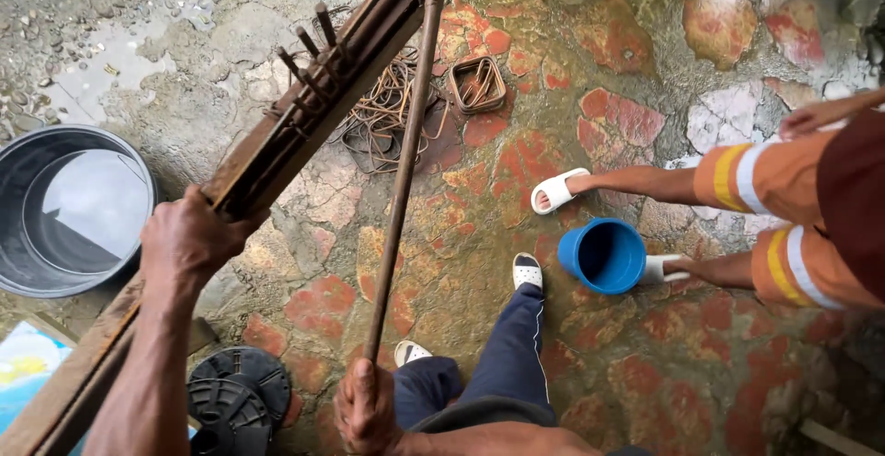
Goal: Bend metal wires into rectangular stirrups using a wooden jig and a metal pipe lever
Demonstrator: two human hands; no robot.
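From the head cam, left hand [189, 239] is wrapped tight on the rusty bending jig [277, 147], right hand [366, 407] is clamped on the rebar [403, 165] running up alongside the jig, wire coils [392, 115] just past it, blue bucket [604, 255] off to its right.

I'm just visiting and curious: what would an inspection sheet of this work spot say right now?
Surface: wet stone paving, red and tan patches.
Job's things: rusty metal bending jig with upright pegs; long steel rod set against it.
Clutter: bent wire stirrups, wire pile, blue bucket, grey tub of water, black discs.
Grippers: left hand grips the jig; right hand grips the rod.
Cables: nothing seen.
Surroundings: another person's legs in orange shorts and white sandals.
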